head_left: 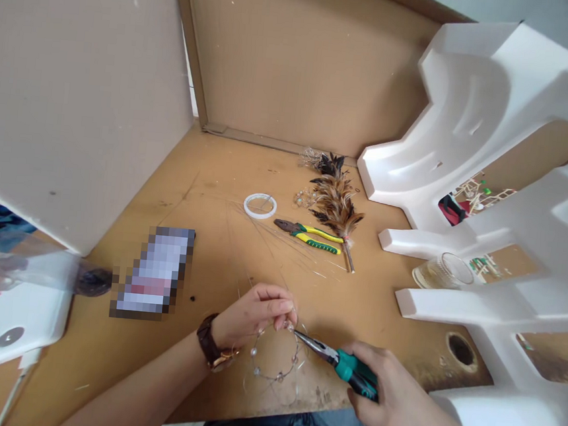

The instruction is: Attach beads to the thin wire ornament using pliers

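- The left hand (255, 316) pinches the top of a thin silver wire ring strung with small pearl-like beads (273, 366), thumb and fingers together on the wire, so that grip is clamped on the ring
- The right hand (388, 388) wraps closed around a pair of needle-nose pliers with teal and black handles (355, 372), so that grip is clamped on the handles; the slim steel tips reach the ring near the left fingers, but whether they bite the wire is hard to tell
- The ring hangs in the air just above the front edge of the tan worktop (208, 166), between the two hands
- It looks very light and springy, and likely to bend out of round under careful pressure; the beads may slide, and loose wire ends could snag
- The firmest place to hold it appears to be on the wire right beside the pliers tips, not on a bead
- Further off lie a clear round coil of wire on a white ring (259, 205), yellow-and-green-handled pliers (306, 236) and a bunch of brown and black feathers (335, 201)
- A brown leather wristwatch (210, 342) sits on the left wrist
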The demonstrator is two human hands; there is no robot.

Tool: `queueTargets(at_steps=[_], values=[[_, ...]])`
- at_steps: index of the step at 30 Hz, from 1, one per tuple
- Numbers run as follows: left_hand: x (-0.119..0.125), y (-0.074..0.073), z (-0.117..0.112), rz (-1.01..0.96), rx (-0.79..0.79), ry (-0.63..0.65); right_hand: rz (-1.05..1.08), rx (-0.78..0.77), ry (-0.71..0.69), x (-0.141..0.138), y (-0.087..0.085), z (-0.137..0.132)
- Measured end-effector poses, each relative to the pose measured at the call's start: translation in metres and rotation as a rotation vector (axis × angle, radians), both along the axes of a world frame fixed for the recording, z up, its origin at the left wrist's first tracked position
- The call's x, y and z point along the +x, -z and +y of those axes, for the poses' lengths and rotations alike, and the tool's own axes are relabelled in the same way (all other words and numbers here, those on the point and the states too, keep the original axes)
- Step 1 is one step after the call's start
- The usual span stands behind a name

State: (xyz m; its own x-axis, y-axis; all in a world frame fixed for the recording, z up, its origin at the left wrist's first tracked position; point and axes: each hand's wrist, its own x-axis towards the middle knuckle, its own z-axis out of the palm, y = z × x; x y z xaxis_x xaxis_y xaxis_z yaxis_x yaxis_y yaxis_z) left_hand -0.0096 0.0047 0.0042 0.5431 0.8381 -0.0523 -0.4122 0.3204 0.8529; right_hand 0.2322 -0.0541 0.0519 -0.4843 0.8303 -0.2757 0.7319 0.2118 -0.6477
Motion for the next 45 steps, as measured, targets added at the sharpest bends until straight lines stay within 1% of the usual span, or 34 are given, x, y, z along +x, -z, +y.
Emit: queueTargets(at_steps=[7,9,12,16,19,21,25,29,32,35,38,41,43,45], values=[[0.002,0.0,-0.001,0.052,-0.033,-0.012,-0.025,-0.002,-0.003,0.001,0.001,-0.001],[0.003,0.0,-0.001,0.062,-0.069,-0.039,-0.045,-0.001,0.013,-0.001,0.002,-0.001],[0.006,0.0,-0.001,0.017,-0.131,-0.069,-0.052,-0.013,0.023,-0.001,0.003,0.0],[0.007,0.0,-0.001,-0.002,-0.165,-0.062,-0.098,0.014,0.034,0.011,0.003,0.004],[0.007,0.001,-0.001,0.049,-0.129,-0.103,-0.195,0.08,0.081,0.024,-0.004,0.005],[0.007,0.003,-0.002,0.097,-0.076,-0.128,-0.255,0.125,0.083,0.027,-0.012,0.004],[0.009,0.007,-0.002,0.15,0.006,-0.145,-0.314,0.196,0.0,0.015,-0.022,-0.001],[0.009,0.008,-0.002,0.147,0.017,-0.167,-0.324,0.256,0.001,-0.001,-0.016,-0.003],[0.009,0.005,-0.003,0.14,-0.006,-0.157,-0.321,0.261,0.015,-0.006,-0.009,-0.002],[0.009,0.002,-0.004,0.137,-0.036,-0.151,-0.298,0.255,0.021,-0.007,-0.005,-0.001],[0.008,0.001,-0.004,0.145,-0.025,-0.153,-0.289,0.298,0.023,-0.006,-0.005,0.0],[0.008,0.001,-0.003,0.181,0.043,-0.147,-0.301,0.348,0.004,-0.005,-0.006,0.001],[0.008,0.001,-0.003,0.205,0.077,-0.138,-0.325,0.358,-0.011,-0.003,-0.007,0.002],[0.007,0.001,-0.003,0.221,0.07,-0.115,-0.357,0.36,-0.017,-0.002,-0.008,0.003]])
